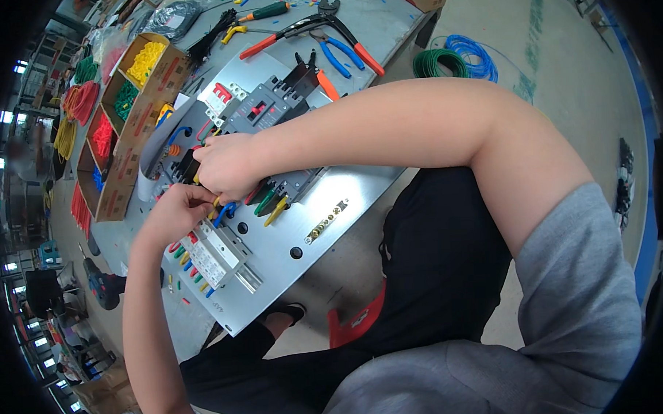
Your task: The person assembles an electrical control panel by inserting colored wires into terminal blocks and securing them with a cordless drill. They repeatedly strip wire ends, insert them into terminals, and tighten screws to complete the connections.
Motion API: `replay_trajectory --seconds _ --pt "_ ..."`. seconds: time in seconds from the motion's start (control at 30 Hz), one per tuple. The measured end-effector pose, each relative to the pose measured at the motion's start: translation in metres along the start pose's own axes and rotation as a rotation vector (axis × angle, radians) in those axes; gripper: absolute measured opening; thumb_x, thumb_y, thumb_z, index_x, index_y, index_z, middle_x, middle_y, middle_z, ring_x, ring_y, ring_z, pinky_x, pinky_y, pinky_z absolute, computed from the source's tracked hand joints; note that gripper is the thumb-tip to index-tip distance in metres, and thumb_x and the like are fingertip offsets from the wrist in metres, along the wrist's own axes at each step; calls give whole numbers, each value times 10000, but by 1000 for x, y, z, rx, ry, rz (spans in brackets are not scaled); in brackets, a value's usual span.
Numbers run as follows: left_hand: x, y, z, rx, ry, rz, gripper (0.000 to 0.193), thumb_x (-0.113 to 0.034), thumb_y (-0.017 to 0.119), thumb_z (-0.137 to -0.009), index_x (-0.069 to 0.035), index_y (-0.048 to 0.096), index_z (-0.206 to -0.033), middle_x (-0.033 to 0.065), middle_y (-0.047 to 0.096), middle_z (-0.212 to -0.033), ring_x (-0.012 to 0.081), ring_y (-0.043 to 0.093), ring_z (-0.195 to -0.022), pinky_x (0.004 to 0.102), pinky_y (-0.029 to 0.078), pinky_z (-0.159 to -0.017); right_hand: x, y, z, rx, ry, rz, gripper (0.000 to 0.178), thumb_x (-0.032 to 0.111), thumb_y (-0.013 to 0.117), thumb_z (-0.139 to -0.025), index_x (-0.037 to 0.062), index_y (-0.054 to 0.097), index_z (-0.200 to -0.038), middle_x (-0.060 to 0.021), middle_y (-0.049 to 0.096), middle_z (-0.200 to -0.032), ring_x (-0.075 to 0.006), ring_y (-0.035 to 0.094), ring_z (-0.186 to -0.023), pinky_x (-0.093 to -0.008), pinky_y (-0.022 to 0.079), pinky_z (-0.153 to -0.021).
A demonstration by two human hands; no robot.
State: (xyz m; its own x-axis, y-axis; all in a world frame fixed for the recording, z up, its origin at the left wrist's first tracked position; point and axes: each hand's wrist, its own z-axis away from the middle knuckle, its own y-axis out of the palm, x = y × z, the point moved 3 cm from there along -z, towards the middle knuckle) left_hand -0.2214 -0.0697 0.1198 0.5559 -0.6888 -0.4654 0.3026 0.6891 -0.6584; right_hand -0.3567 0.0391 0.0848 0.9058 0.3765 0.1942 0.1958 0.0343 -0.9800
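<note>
A silver metal mounting plate (349, 188) lies on the table in front of me, carrying electrical parts. My left hand (172, 215) is closed in a pinch on a short yellow wire (215, 205), beside a blue wire (224, 214). Just above it my right hand (229, 165) is curled over the wiring; whatever its fingers grip is hidden. A white-and-grey breaker row (210, 256) on a rail sits below the left hand. Beyond the right hand is a large grey breaker (261, 109) with a red switch. A brass terminal strip (326, 222) lies on the plate at right.
A divided cardboard box (140, 133) with coloured caps stands at left. Long-handled orange crimpers (296, 30), blue-handled pliers (335, 55) and a green screwdriver (266, 11) lie at the back. Green (438, 63) and blue wire coils (479, 56) rest on the floor. A drill (103, 282) is at left.
</note>
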Motion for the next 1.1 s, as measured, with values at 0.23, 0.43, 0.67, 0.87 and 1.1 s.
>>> replay_trajectory --seconds 0.23,0.43,0.67,0.87,1.1 --pt "-15 -3 -1 37 74 -316 275 70 670 -951 50 807 -1188 73 803 -945 148 710 -825 337 598 -810 0 2 3 -11 -48 60 305 415 743 -1015 142 881 -1018 -22 785 -1174 -275 599 -1260 -483 471 -1087" --pt "-16 3 36 -206 23 76 227 -14 690 -1019 39 792 -1214 149 821 -1052 198 765 -923 359 602 -867 8 -8 4 33 19 -43 287 251 623 -1004 110 869 -1050 -67 818 -1113 -314 624 -1221 -481 497 -1075" --pt "4 0 172 -1152 288 -48 142 -1 653 -1090 49 737 -1193 90 710 -1020 169 696 -956 305 536 -908 -1 -7 3 -7 83 -163 318 215 599 -987 161 877 -1132 -85 827 -1106 -337 668 -1218 -501 533 -1083" --pt "64 26 224 -1484 261 -330 153 85 652 -917 4 726 -1023 130 678 -941 317 623 -915 392 502 -877 -5 -4 -2 -14 121 -183 420 446 593 -1064 154 889 -997 -156 808 -1029 -399 665 -1187 -543 518 -1073" --pt "121 42 251 -1683 93 -348 151 50 670 -959 -9 732 -1083 143 716 -1061 343 650 -1048 430 501 -995 10 -14 -10 75 103 -198 277 323 741 -1023 100 881 -939 -89 798 -937 -311 658 -1128 -512 404 -1130"
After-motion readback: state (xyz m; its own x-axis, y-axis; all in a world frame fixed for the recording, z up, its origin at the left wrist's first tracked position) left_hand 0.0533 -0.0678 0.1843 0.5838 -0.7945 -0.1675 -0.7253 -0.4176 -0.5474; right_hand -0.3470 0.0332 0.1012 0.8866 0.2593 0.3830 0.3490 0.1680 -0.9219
